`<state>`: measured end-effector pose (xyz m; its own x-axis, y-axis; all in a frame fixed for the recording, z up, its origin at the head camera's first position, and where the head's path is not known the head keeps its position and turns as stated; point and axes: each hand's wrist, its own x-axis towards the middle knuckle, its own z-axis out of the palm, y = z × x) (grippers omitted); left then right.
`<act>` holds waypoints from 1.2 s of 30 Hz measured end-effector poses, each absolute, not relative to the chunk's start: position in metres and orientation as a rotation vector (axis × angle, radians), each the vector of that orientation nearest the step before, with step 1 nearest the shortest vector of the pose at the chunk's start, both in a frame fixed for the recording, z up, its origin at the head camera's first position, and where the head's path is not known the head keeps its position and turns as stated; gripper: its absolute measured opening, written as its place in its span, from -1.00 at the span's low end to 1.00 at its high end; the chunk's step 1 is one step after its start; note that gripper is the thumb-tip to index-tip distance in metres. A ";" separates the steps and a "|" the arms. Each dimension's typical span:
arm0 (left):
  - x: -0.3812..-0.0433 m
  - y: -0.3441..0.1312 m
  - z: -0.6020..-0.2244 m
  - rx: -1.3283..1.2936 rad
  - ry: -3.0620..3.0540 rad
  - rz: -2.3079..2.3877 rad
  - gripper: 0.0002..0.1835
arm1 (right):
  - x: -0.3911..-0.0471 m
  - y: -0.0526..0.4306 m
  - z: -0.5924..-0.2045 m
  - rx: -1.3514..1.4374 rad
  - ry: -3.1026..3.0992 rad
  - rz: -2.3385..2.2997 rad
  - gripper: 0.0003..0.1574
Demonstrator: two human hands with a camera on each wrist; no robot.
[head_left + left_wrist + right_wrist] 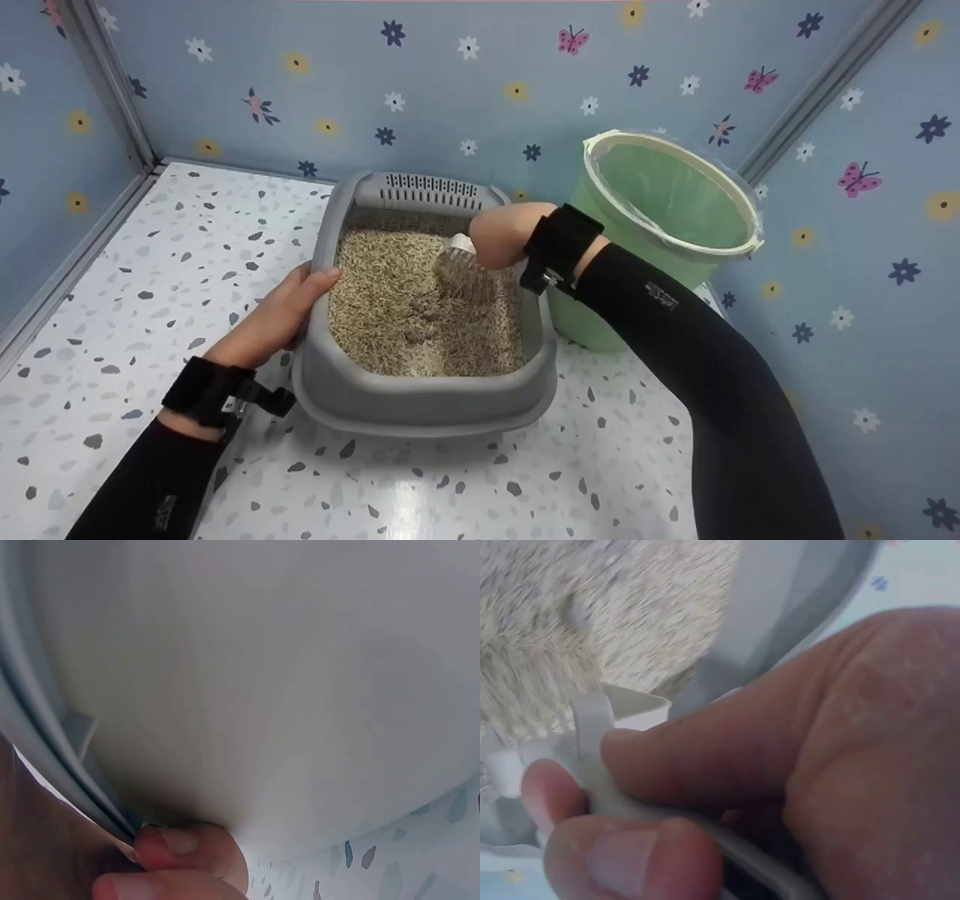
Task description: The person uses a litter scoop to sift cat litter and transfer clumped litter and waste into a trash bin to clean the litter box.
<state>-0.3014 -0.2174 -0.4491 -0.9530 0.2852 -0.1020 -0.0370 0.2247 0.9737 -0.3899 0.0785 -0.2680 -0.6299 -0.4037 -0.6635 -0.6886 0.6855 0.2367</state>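
A grey litter box [424, 409] full of tan, grainy litter [379, 281] stands on the floor. My left hand [281, 315] grips its left rim, thumb on top and fingertips [184, 844] curled underneath, as the left wrist view shows. Over the right half of the litter, my right hand [504, 234] holds a white litter scoop [594, 727] by its handle. Thumb and fingers wrap that handle in the right wrist view. Litter blurs at the scoop's head, streaming down below it. A few darker clumps [424, 309] show near the middle of the box.
Behind the right forearm stands a green bin [600, 322] with a cream rim and a clear liner. Flower-patterned wall panels [450, 75] close in the back and both sides. The floor [202, 247] is white with grey speckles.
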 end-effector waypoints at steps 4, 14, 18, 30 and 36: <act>-0.301 -0.219 -0.449 0.234 2.239 1.793 -0.03 | -0.382 0.075 -0.257 -0.716 2.437 0.595 -0.52; -0.299 -0.217 -0.450 0.215 2.238 1.793 -0.02 | -0.384 0.078 -0.268 -0.652 2.527 0.627 -0.54; -0.300 -0.216 -0.448 0.243 2.236 1.806 -0.09 | -0.389 0.077 -0.264 -0.631 2.488 0.552 -0.58; -0.300 -0.217 -0.446 0.235 2.182 1.847 -0.05 | -0.393 0.092 -0.254 -0.570 2.422 0.324 -0.51; -0.300 -0.218 -0.448 0.221 2.191 1.839 -0.06 | -0.400 0.099 -0.254 -0.535 2.514 0.350 -0.65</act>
<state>-0.3000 -0.2177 -0.4482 -0.9513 0.2883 -0.1088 -0.0571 0.1821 0.9816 -0.4002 0.0992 -0.2538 -0.7749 -0.3000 -0.5564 -0.4407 0.8874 0.1353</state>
